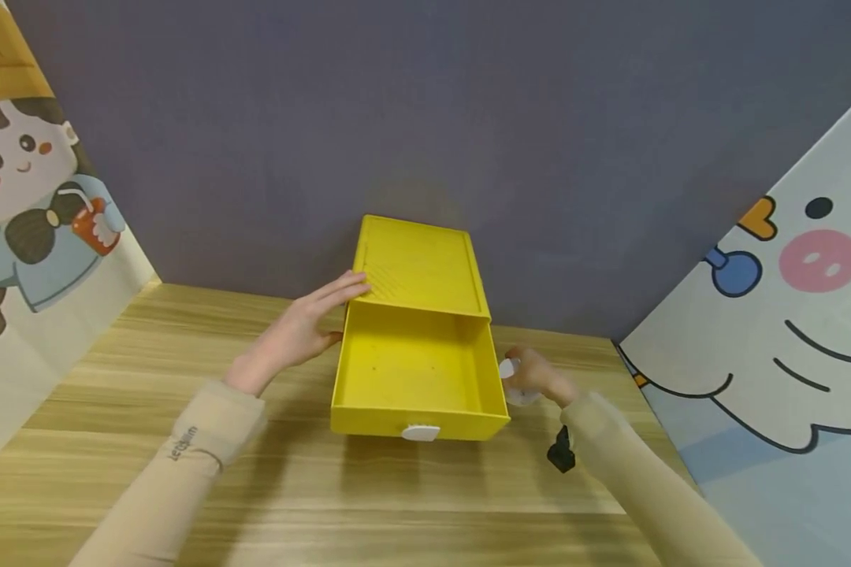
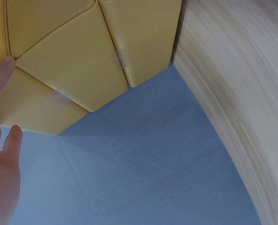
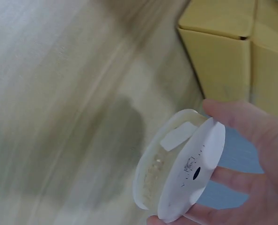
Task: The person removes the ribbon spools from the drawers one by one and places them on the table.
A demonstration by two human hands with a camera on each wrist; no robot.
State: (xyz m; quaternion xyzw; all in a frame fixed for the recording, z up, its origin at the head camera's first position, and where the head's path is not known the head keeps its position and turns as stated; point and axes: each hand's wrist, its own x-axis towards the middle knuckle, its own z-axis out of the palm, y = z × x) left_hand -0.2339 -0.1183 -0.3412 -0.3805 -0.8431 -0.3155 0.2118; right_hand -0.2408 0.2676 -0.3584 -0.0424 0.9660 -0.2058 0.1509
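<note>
A yellow drawer box point(image 1: 425, 264) stands on the wooden table, its drawer point(image 1: 404, 374) pulled out toward me. A white handle point(image 1: 421, 433) sits on the drawer front. My left hand point(image 1: 301, 323) rests with straight fingers on the box's top left edge, and its thumb touches the side in the left wrist view. Right of the drawer, my right hand point(image 1: 535, 374) holds a white spool point(image 3: 190, 173) by its rims, between thumb and fingers. The spool has a dark centre hole and pale, see-through material wound between its two discs.
A grey-blue wall panel point(image 1: 425, 118) rises behind the box. Cartoon-printed panels stand at the left point(image 1: 35, 173) and right point(image 1: 808, 315). A small black object point(image 1: 562, 453) shows beside the right sleeve. Wooden tabletop point(image 1: 397, 504) extends in front of the drawer.
</note>
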